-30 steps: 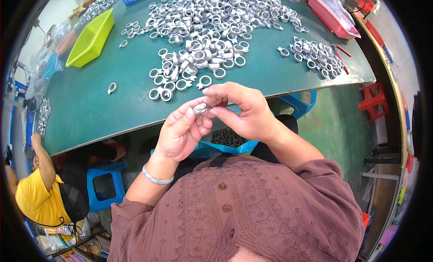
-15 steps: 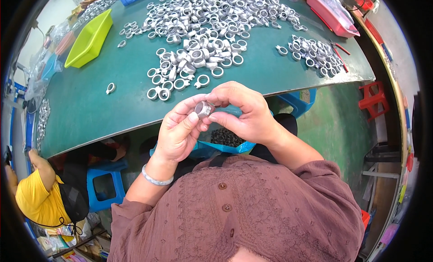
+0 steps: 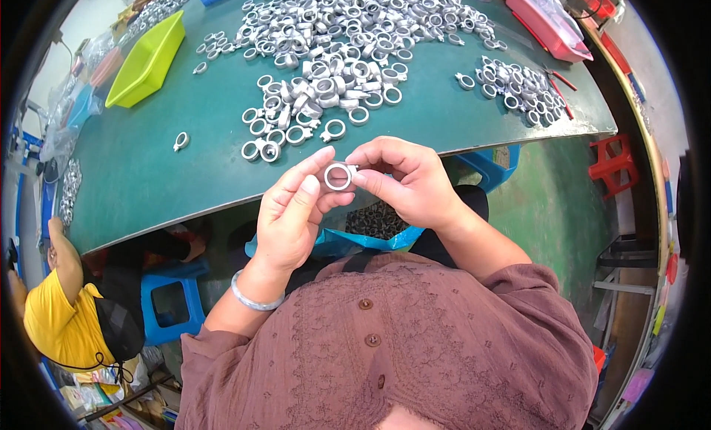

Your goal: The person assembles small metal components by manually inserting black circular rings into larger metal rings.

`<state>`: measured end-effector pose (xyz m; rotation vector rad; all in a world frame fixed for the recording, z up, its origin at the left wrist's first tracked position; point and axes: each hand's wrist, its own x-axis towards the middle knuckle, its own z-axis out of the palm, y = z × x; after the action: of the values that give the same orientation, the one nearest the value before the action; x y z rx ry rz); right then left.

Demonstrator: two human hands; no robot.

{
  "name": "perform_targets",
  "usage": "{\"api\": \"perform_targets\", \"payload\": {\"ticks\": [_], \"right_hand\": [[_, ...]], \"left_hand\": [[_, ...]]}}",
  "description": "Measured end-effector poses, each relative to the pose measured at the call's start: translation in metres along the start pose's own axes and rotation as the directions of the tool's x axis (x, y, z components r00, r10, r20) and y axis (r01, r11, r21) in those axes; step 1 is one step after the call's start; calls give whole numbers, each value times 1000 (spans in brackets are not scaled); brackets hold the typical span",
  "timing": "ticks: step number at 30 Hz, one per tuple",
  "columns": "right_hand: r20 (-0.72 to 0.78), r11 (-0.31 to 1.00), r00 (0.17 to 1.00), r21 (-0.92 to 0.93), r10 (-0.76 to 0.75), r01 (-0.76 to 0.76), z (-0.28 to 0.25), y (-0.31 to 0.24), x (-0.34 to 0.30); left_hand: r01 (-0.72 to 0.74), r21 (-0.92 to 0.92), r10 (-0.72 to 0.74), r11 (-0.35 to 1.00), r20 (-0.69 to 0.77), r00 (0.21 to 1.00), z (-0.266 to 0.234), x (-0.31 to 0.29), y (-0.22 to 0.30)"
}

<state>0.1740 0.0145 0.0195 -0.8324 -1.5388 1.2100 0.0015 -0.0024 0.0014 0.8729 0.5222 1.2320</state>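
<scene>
A grey metal ring (image 3: 339, 177) is pinched between both my hands just in front of the green table (image 3: 148, 171). My left hand (image 3: 292, 211) grips its left side with thumb and fingers; my right hand (image 3: 407, 182) grips its right side. The ring's opening faces the camera. Beyond my hands, a large heap of the same metal rings (image 3: 341, 37) covers the table's middle, with a smaller heap (image 3: 518, 89) to the right. A blue bag (image 3: 370, 234) holding dark small parts lies in my lap below my hands.
A lime-green tray (image 3: 148, 60) stands at the table's left, a pink tray (image 3: 544, 22) at the far right. One loose ring (image 3: 180, 140) lies apart on the left. A person in a yellow shirt (image 3: 59, 319) crouches at lower left beside a blue stool (image 3: 172, 304). A red stool (image 3: 615, 163) stands right.
Both hands have turned the ring so its round opening now faces up toward the camera; before, it showed its side. The hands stayed in the same place.
</scene>
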Motion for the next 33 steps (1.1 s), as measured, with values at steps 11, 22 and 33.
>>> {"api": "perform_targets", "payload": {"ticks": [11, 22, 33], "right_hand": [[125, 893, 930, -262, -345, 367, -6, 5, 4], [56, 741, 953, -616, -297, 267, -17, 24, 25], [131, 710, 963, -653, -237, 264, -10, 30, 42]], "left_hand": [[44, 162, -39, 986, -33, 999, 4, -2, 2], [10, 207, -5, 978, -23, 1000, 1, -7, 0], [262, -16, -262, 965, -130, 956, -10, -4, 6]]}}
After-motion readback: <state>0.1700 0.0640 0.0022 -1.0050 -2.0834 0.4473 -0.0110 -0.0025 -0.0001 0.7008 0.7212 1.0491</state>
